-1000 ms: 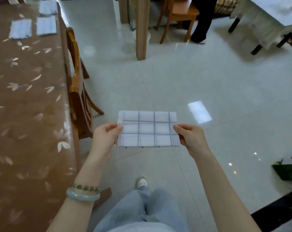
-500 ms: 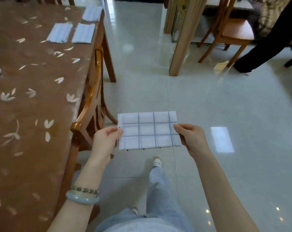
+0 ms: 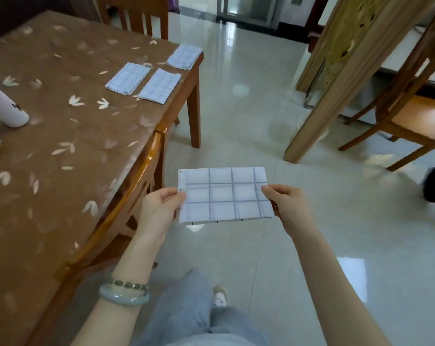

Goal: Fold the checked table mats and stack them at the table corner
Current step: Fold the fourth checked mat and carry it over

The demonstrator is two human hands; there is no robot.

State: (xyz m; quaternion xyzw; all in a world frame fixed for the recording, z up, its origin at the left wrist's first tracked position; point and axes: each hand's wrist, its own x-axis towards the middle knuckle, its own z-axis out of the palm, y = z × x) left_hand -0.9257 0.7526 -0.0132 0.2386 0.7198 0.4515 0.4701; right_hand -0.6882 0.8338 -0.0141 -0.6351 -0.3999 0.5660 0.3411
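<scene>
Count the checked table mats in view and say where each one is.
4. One mat is held between the left hand and right hand above the floor; two lie side by side on the table; one lies at its far corner.

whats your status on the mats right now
Left hand and right hand pinch folded white checked mat above floor. Corner mat sits alone. Wooden chair flanks table.

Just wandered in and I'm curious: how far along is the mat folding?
One folded mat already lies at the table corner. Another checked mat is in hand, pinched between left hand and right hand over the floor. Two mats on the table lie unstacked.
</scene>
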